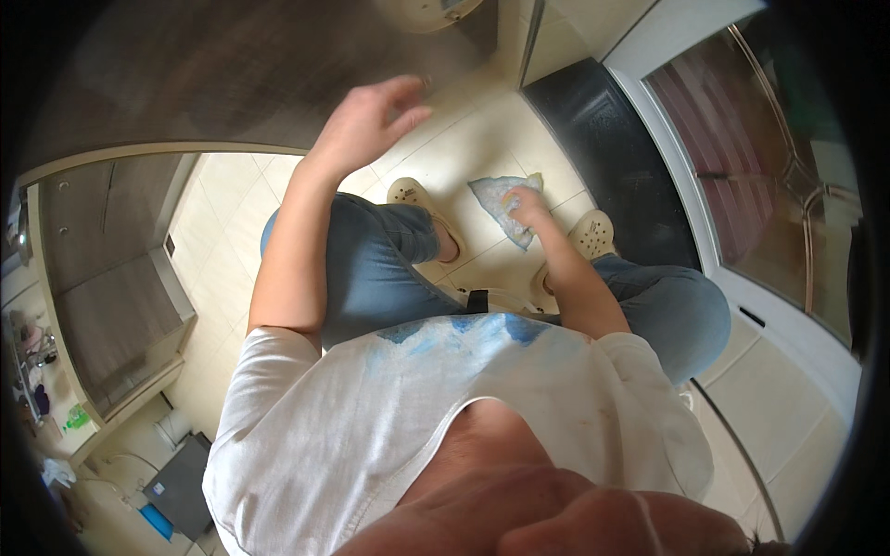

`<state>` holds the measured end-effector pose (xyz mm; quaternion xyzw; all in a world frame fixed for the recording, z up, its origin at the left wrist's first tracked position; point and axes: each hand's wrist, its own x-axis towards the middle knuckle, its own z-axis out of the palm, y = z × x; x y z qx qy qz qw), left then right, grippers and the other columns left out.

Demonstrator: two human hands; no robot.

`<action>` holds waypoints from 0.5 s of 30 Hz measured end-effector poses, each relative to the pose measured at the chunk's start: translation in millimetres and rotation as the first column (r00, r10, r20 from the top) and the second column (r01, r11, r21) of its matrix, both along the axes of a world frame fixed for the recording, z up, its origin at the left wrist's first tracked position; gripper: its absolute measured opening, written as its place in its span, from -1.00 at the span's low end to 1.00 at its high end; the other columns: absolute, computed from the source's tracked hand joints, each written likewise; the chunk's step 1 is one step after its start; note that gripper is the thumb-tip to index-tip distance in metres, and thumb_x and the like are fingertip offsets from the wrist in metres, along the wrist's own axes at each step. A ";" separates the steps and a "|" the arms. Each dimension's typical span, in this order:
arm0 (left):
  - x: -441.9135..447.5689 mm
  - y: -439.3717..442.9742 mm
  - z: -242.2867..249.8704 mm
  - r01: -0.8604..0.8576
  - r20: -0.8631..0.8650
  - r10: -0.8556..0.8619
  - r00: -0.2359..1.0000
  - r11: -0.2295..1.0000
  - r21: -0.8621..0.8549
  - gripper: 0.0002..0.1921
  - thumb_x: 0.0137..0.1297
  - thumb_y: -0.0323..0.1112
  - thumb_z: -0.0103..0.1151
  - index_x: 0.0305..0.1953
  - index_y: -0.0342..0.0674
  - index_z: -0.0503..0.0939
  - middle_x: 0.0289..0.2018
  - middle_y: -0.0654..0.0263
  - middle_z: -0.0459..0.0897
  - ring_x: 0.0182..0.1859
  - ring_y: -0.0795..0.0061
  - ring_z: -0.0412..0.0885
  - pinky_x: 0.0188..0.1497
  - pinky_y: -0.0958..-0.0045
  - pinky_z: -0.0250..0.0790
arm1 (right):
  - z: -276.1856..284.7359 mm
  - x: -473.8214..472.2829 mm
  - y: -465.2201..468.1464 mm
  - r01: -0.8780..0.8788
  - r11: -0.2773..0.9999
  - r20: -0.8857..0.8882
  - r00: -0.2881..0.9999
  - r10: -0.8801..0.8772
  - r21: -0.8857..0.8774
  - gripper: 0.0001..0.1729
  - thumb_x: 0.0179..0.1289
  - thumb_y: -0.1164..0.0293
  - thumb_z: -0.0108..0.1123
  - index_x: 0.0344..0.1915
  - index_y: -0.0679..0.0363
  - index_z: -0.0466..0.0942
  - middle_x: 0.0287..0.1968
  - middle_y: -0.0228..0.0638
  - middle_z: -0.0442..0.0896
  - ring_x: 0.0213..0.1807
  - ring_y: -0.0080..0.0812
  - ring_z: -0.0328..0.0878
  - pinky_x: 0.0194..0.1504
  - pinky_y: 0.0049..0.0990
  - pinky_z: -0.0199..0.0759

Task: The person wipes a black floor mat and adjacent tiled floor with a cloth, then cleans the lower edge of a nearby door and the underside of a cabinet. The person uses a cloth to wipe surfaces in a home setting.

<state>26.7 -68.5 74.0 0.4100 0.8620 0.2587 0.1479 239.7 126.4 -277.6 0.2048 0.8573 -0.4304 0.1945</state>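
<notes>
My right hand (530,207) presses down on a patterned, light-coloured cloth (490,193) with blue and yellow edges, its fingers bunching part of it. This cloth lies spread on the cream floor tiles (434,153) between my two feet. Raised above the floor on the other side, my left hand (372,121) has its thumb apart from its curved fingers and nothing visible in it. Behind that hand stands a dark wood-grain panel (208,76). I squat in blue jeans, with a cream clog (409,192) on my left foot and a matching clog (593,233) on my right.
A black sill (612,139) runs along the right, beside a white-framed glass door (723,267). To the left is a wood-grain cabinet (115,278) below a cluttered counter. Farther down stands a dark grey bin-like box (181,486). A rounded pale object (424,15), unclear, shows at the top.
</notes>
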 end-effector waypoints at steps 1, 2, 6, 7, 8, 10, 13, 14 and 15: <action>1.0 -0.3 -4.2 0.060 0.024 -0.058 0.998 0.993 -0.097 -0.57 0.29 -0.21 0.28 0.13 -0.26 0.54 -0.16 0.11 0.72 -0.15 0.31 0.69 -0.11 0.38 0.51 | 1.5 -0.5 0.6 0.040 0.999 0.014 0.999 -0.040 0.009 -0.52 -0.06 0.59 0.29 -0.05 0.01 0.60 -0.05 -0.16 0.65 0.01 -0.17 0.59 0.06 -0.35 0.47; 1.9 0.4 -9.1 0.115 0.051 -0.108 0.993 0.975 -0.191 -0.55 0.28 -0.18 0.29 0.13 -0.26 0.54 -0.16 0.09 0.72 -0.14 0.24 0.69 -0.10 0.34 0.51 | 5.2 -2.1 1.9 0.147 0.988 0.030 0.989 -0.146 -0.052 -0.49 -0.06 0.58 0.30 -0.01 0.04 0.59 -0.05 -0.17 0.66 -0.04 -0.27 0.62 -0.03 -0.35 0.53; 7.1 2.7 -28.2 0.198 0.120 -0.165 0.979 0.902 -0.382 -0.49 0.25 -0.10 0.29 0.14 -0.24 0.52 -0.09 0.04 0.70 -0.03 0.02 0.64 0.00 0.20 0.48 | 47.3 -19.5 0.2 0.403 0.708 0.128 0.903 -0.410 -0.580 -0.44 0.01 0.63 0.24 0.10 0.22 0.48 -0.07 -0.21 0.62 -0.10 -0.29 0.64 -0.18 -0.31 0.62; 9.1 3.1 -33.5 0.215 0.133 -0.177 0.975 0.902 -0.374 -0.44 0.22 -0.06 0.31 0.18 -0.22 0.50 -0.04 0.01 0.68 0.01 0.01 0.62 0.04 0.20 0.47 | 64.6 -23.3 -2.1 0.383 0.629 0.119 0.900 -0.420 -0.676 -0.44 0.01 0.62 0.24 0.11 0.21 0.48 -0.06 -0.21 0.62 -0.10 -0.29 0.64 -0.18 -0.31 0.62; 11.0 4.9 -39.2 0.230 0.150 -0.186 0.971 0.898 -0.375 -0.38 0.19 -0.02 0.32 0.21 -0.20 0.47 0.00 -0.01 0.65 0.05 0.01 0.61 0.08 0.19 0.45 | 83.4 -27.8 -4.3 0.368 0.547 0.119 0.891 -0.437 -0.752 -0.43 0.01 0.61 0.23 0.12 0.20 0.47 -0.06 -0.21 0.61 -0.10 -0.29 0.64 -0.18 -0.32 0.62; 20.3 4.6 -53.2 0.255 0.193 -0.197 0.961 0.899 -0.355 -0.24 0.11 0.07 0.38 0.29 -0.15 0.39 0.11 -0.06 0.57 0.14 -0.01 0.54 0.18 0.19 0.39 | 123.3 -35.3 -6.3 0.269 0.454 0.064 0.907 -0.416 -0.849 -0.43 0.06 0.60 0.22 0.15 0.19 0.44 -0.02 -0.22 0.58 -0.07 -0.30 0.63 -0.16 -0.33 0.63; 39.8 2.6 -78.6 0.283 0.199 -0.235 0.951 0.922 -0.266 -0.01 -0.05 0.18 0.46 0.37 -0.16 0.27 0.28 -0.10 0.38 0.32 -0.03 0.36 0.33 0.20 0.25 | 174.6 -39.8 -7.8 0.125 0.327 0.001 0.935 -0.355 -0.937 -0.48 0.10 0.59 0.20 0.13 0.23 0.44 -0.02 -0.21 0.59 -0.05 -0.30 0.62 -0.09 -0.35 0.61; 46.9 2.3 -87.5 0.263 0.253 -0.203 0.946 0.936 -0.232 0.00 -0.04 0.20 0.45 0.37 -0.19 0.25 0.27 -0.08 0.39 0.31 0.04 0.37 0.33 0.23 0.25 | 186.9 -42.8 -8.9 0.089 0.340 -0.034 0.940 -0.339 -0.936 -0.49 0.12 0.58 0.19 0.13 0.25 0.44 -0.02 -0.22 0.59 -0.02 -0.31 0.61 -0.03 -0.36 0.57; 54.8 2.7 -96.1 0.242 0.302 -0.172 0.938 0.947 -0.212 0.01 -0.03 0.21 0.45 0.38 -0.21 0.24 0.26 -0.06 0.40 0.31 0.12 0.38 0.33 0.26 0.24 | 196.6 -44.2 -9.0 0.019 0.325 -0.090 0.945 -0.316 -0.945 -0.51 0.14 0.56 0.18 0.13 0.27 0.44 -0.01 -0.23 0.59 0.01 -0.32 0.60 0.02 -0.37 0.54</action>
